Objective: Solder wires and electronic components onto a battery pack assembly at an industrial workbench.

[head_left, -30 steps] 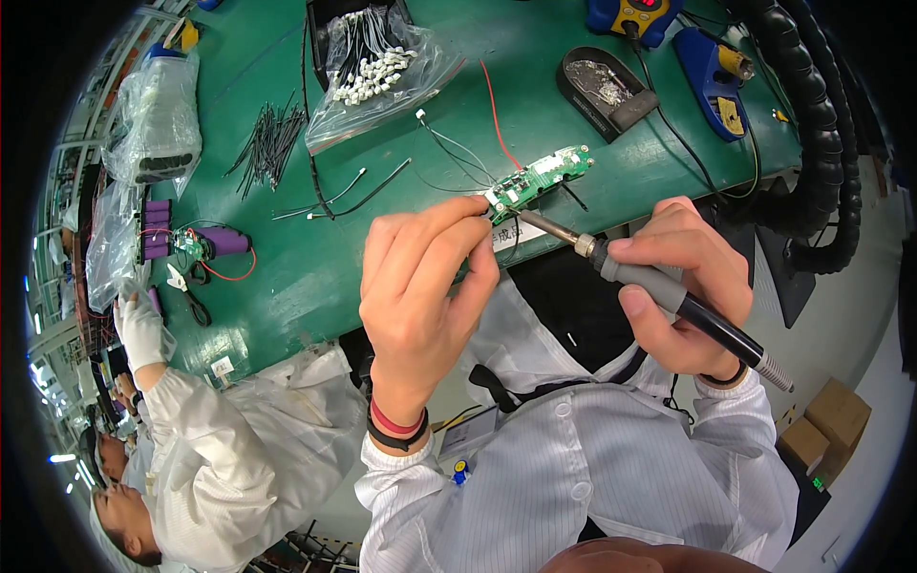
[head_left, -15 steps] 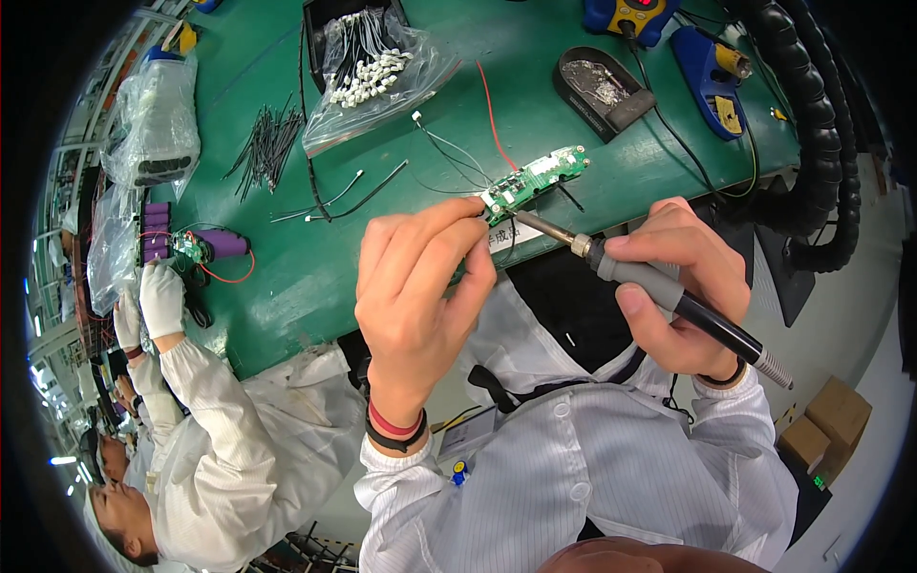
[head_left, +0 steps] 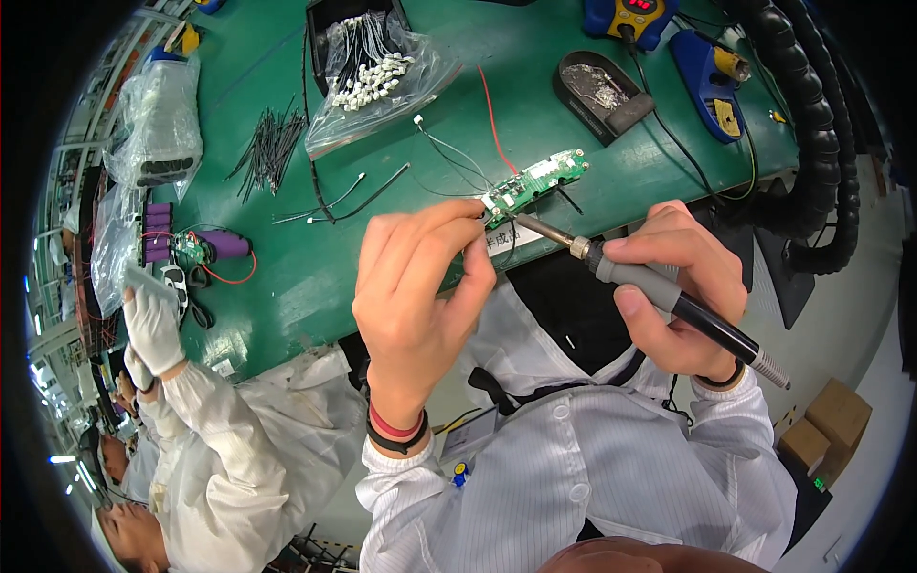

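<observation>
Hands unmoved; right hand (head_left: 673, 286) fingers grip soldering iron (head_left: 659, 296), tip toward circuit board (head_left: 535, 179).

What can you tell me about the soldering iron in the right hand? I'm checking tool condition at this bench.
The soldering iron has a slim metal tip, a metal collar, a grey grip and a black rear handle ending in a ribbed cable sleeve. The right hand holds it like a pen, slanted, tip up and to the left. The tip meets the near end of the green circuit board at the edge of the green bench mat, next to the left hand fingertips. No damage shows.
</observation>
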`<state>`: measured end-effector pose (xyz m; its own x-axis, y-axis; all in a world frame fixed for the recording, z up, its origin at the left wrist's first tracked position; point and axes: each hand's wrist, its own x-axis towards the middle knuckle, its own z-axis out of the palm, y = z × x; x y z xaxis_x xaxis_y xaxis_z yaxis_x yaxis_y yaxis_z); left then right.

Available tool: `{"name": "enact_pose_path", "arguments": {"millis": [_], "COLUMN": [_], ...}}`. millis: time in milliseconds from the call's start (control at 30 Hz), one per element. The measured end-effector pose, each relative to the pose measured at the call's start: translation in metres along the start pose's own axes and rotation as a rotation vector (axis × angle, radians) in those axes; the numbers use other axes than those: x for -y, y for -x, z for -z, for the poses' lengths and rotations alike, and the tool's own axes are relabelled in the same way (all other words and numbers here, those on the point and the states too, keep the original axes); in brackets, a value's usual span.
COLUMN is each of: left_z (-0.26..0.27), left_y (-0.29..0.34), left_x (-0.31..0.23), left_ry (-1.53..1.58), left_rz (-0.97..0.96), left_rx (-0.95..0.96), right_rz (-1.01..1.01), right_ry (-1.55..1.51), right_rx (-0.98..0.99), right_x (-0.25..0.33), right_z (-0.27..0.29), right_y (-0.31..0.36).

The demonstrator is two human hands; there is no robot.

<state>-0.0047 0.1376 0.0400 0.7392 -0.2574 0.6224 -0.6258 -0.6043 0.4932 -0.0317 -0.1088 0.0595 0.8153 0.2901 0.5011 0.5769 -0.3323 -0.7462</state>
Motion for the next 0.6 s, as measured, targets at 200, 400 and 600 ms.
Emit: {"name": "enact_pose_path", "arguments": {"millis": [200, 400, 600], "left_z": [0.001, 0.001, 0.004], "left_y": [-0.001, -0.001, -0.003], "left_x": [-0.001, -0.001, -0.003], "left_ry": [0.004, -0.008, 0.021], "left_rz": [-0.003, 0.006, 0.016], "left_rx": [-0.003, -0.006, -0.02], "right_rz": [0.016, 0.1, -0.185], "right_ry": [-0.046, -0.149, -0.148], "right_rx": [-0.047, -0.151, -0.392], "right_x": [-0.003, -0.011, -0.008], "right_z": [0.0, 0.007, 0.016], "right_y": [0.006, 0.014, 0.031]}}
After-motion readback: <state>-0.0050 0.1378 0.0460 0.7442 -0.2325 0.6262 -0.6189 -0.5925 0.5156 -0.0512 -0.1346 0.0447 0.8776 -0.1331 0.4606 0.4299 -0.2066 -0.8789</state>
